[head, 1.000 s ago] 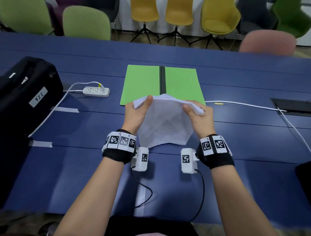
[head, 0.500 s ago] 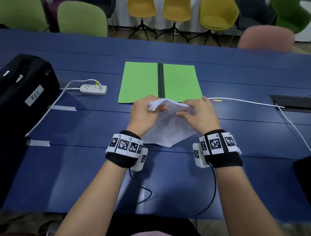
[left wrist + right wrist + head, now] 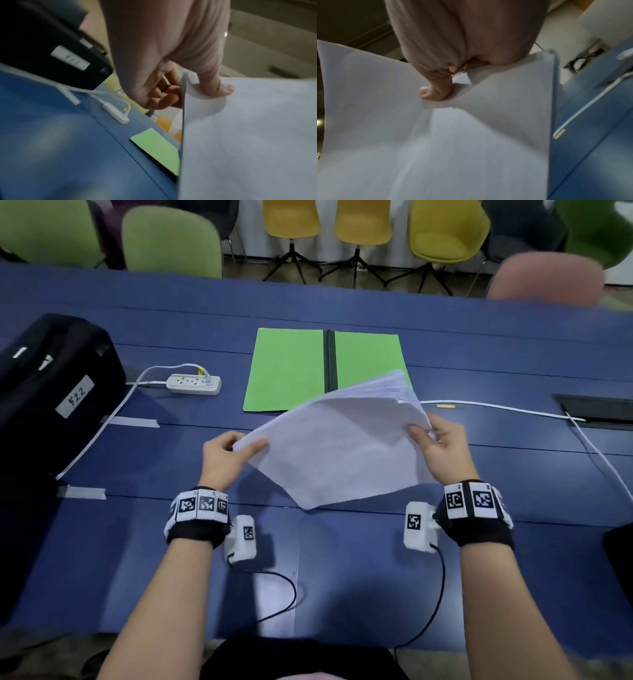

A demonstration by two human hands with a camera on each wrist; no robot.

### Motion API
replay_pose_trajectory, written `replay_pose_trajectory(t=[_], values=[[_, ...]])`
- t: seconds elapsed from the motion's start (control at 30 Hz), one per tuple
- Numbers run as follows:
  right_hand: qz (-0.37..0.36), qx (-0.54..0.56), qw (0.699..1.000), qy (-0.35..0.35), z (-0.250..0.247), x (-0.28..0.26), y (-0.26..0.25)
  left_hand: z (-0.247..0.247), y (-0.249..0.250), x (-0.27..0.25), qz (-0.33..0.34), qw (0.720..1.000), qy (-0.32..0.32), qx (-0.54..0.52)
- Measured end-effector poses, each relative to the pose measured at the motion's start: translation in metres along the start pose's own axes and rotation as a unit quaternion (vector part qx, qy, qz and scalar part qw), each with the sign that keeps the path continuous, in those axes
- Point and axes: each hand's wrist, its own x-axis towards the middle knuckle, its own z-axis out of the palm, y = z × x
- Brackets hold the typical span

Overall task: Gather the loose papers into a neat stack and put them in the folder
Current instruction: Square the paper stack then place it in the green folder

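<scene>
A stack of white papers is held above the blue table, turned diagonally, its far corner over the near right part of the open green folder. My left hand pinches the stack's left corner, thumb on top and fingers underneath. My right hand pinches the right edge, with its thumb pressed on the top sheet. The sheets fill most of both wrist views. The folder lies flat, a black spine down its middle.
A black case with a white label sits at the left. A white power strip and its cable lie left of the folder. Another white cable runs right toward a recessed table box. Chairs line the far edge.
The stack went from standing on end between my hands near the table to spread out and lifted, turned diagonally. Both hands moved apart to its left corner and right edge.
</scene>
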Motion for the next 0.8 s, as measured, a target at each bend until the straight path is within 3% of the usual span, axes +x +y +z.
replay_pose_trajectory(t=[0.1, 0.2, 0.33, 0.43, 0.6, 0.8], values=[[0.022, 0.051, 0.998, 0.015, 0.005, -0.004, 0.005, 0.006, 0.003, -0.003, -0.044, 0.982, -0.030, -0.183], [0.037, 0.099, 0.992, 0.062, 0.012, -0.005, 0.013, 0.012, 0.015, -0.004, 0.009, 0.967, -0.080, -0.241], [0.099, 0.124, 0.986, 0.043, 0.022, -0.009, 0.038, 0.028, 0.017, -0.007, 0.041, 0.978, -0.055, -0.196], [0.118, 0.129, 0.984, 0.030, 0.034, -0.018, 0.050, 0.049, 0.004, -0.012, 0.002, 0.993, 0.005, -0.120], [0.141, 0.162, 0.974, 0.068, 0.042, -0.017, 0.045, 0.068, 0.000, -0.001, -0.033, 0.989, 0.081, -0.118], [0.156, 0.147, 0.970, 0.114, 0.045, -0.013, 0.042, 0.064, 0.005, 0.010, -0.079, 0.982, 0.071, -0.156]])
